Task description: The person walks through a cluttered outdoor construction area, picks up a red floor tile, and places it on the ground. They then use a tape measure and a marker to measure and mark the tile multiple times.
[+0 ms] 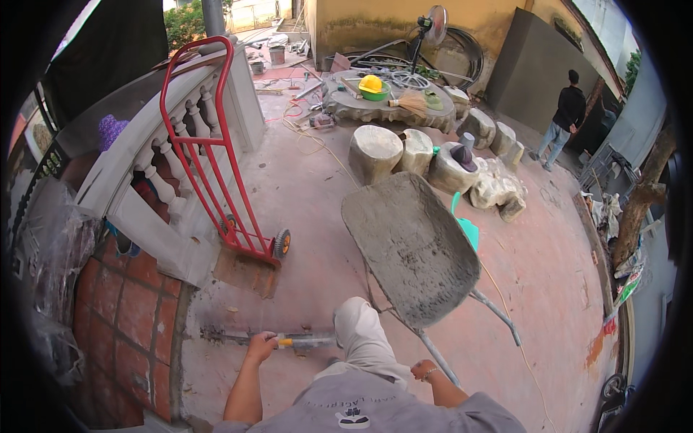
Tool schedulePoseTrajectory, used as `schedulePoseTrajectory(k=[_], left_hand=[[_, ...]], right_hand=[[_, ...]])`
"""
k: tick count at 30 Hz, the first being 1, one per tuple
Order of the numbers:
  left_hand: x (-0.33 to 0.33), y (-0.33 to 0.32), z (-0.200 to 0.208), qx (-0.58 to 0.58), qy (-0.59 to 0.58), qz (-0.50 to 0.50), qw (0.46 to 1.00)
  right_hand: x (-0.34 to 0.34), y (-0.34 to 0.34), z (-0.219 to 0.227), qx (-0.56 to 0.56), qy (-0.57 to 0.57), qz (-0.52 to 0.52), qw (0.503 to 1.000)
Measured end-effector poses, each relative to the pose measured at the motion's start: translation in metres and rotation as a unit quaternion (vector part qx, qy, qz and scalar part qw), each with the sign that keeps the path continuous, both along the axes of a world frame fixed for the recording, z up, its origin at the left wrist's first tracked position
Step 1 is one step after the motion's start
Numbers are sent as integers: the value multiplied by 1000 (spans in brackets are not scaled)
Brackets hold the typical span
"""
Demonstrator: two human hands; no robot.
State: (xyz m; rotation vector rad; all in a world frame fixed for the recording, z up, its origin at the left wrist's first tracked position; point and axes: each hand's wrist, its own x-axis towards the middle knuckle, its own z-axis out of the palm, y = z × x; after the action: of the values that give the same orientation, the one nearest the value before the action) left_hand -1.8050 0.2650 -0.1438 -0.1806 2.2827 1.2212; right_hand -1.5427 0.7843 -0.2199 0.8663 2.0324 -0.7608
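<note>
My left hand (262,347) is low over the paved floor, its fingers closed round a trowel with a yellow handle (286,342). The grey blade (314,341) points right, toward my bent knee, along a narrow dark strip in the floor. My right hand (423,370), with a bracelet at the wrist, is curled beside my leg, close to a metal handle of the wheelbarrow (439,359); whether it holds anything is hidden. The wheelbarrow's tray, ahead and right of me, is coated with wet grey mortar (411,245).
A red hand truck (229,166) stands by a white balustrade (155,238) on the left. Stone stools (375,149) and a stone table (343,108) with a yellow helmet (370,84) are ahead. A cable (516,325) crosses the floor. Another person (567,112) stands far right.
</note>
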Motion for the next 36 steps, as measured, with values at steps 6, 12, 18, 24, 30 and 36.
schedulePoseTrajectory(k=[6, 12, 18, 24, 30, 36], left_hand=[[-167, 62, 3, 24, -3, -79, 997], [-437, 143, 20, -52, 28, -163, 985], [-638, 187, 43, -54, 44, -177, 982], [-813, 202, -21, 12, -47, -95, 994], [-968, 172, -113, -118, -198, -53, 972], [-1162, 163, -129, -138, -208, -88, 964]], right_hand=[[-187, 33, -56, -16, -25, 16, 999], [-443, 48, -91, -29, -5, 143, 989], [-658, 58, -3, -72, 133, 62, 987], [-851, 90, 4, -68, 260, 6, 963], [-992, 95, -29, -89, 265, -165, 946], [-1086, 77, -44, -19, -29, -67, 997]])
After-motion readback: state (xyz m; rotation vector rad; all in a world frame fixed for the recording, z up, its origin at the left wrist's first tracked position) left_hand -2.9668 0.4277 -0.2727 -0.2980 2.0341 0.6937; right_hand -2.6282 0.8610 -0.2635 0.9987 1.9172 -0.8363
